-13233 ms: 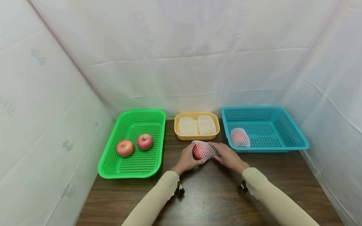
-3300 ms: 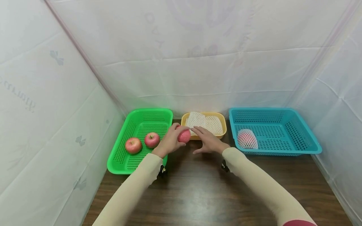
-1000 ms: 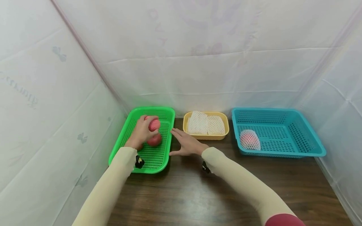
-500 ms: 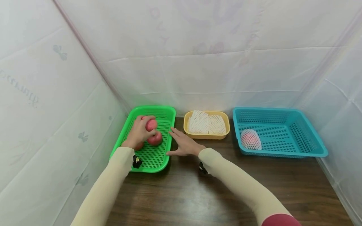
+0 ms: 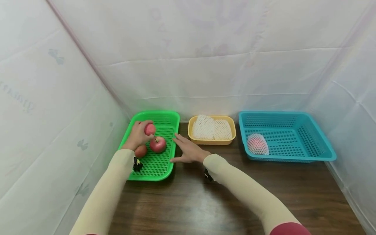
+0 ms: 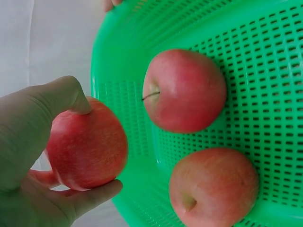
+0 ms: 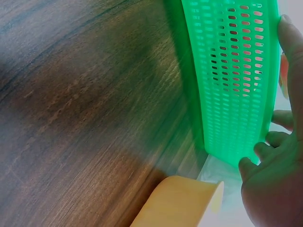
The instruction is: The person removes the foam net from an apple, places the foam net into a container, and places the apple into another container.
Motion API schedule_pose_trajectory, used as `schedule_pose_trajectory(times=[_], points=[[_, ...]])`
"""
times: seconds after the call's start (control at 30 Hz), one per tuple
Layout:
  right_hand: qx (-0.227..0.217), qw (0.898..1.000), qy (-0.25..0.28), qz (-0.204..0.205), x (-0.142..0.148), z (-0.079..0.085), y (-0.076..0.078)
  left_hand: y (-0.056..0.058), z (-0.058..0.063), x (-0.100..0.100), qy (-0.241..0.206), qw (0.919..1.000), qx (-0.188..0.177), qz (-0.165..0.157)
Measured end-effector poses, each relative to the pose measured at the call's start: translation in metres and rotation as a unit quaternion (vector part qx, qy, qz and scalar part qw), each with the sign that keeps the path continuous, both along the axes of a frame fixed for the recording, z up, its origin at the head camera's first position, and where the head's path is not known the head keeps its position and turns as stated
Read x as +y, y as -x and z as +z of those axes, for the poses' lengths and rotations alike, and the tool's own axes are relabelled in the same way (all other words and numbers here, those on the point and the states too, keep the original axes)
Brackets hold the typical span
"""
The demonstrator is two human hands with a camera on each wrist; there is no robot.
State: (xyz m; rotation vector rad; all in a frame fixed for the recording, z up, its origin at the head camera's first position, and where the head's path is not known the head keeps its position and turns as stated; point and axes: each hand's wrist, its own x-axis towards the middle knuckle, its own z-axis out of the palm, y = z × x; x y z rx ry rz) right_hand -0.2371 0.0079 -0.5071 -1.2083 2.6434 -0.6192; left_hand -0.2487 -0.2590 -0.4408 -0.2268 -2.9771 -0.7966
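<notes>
My left hand (image 5: 138, 134) grips a bare red apple (image 6: 90, 146), thumb on one side and fingers on the other, over the back left of the green basket (image 5: 152, 178). Lower in that basket lie two more apples: a pinkish-red one with its stem showing (image 6: 187, 92) and a paler one (image 6: 215, 187), partly covered by my left hand in the head view. At the basket's right rim is my right hand (image 5: 189, 150), fingers spread and fairly straight, fingertips on the rim in the right wrist view; nothing is held in it.
A small yellow tray (image 5: 211, 142) holding white foam nets (image 5: 204, 127) stands behind, between the two baskets. In the blue basket (image 5: 320, 137) at right sits an apple in a foam net (image 5: 258, 144). White curtains (image 5: 188, 78) enclose the brown wooden table (image 5: 188, 202).
Earlier both hands held a netted apple mid-table. A net now sits atop the left of the yellow tray. My left hand has carried the bare apple into the green basket's area; my right hand followed leftward.
</notes>
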Motion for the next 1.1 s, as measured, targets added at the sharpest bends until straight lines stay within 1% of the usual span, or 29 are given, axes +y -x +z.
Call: schedule_pose_trajectory(times=[0.2,0.37,0.5,0.67,0.8,0.93,1.0,1.1], points=[[0.002,1.000,0.004,-0.007,0.000,-0.003,0.001,0.013,-0.001,-0.011,0.001,0.9999,0.005,-0.013],[-0.001,1.000,-0.004,-0.009,0.001,-0.003,0.000,0.022,-0.001,-0.018,0.028,0.9994,-0.013,-0.016],[0.001,1.000,-0.006,-0.010,0.001,-0.002,0.002,0.028,-0.001,-0.020,0.046,0.9985,-0.026,-0.017],[0.005,1.000,-0.005,-0.010,0.000,0.001,0.002,0.038,-0.006,-0.024,0.053,0.9967,-0.056,-0.026],[0.006,1.000,-0.008,-0.008,-0.002,0.000,0.001,0.043,-0.012,-0.031,0.065,0.9945,-0.074,-0.034],[0.007,1.000,-0.012,-0.009,-0.004,-0.002,0.001,0.046,-0.017,-0.035,0.075,0.9941,-0.070,-0.036],[0.009,1.000,-0.013,-0.011,-0.003,-0.002,0.001,0.048,-0.018,-0.035,0.070,0.9944,-0.069,-0.037],[0.011,1.000,-0.012,-0.012,-0.002,-0.002,0.000,0.050,-0.019,-0.035,0.065,0.9941,-0.079,-0.036]])
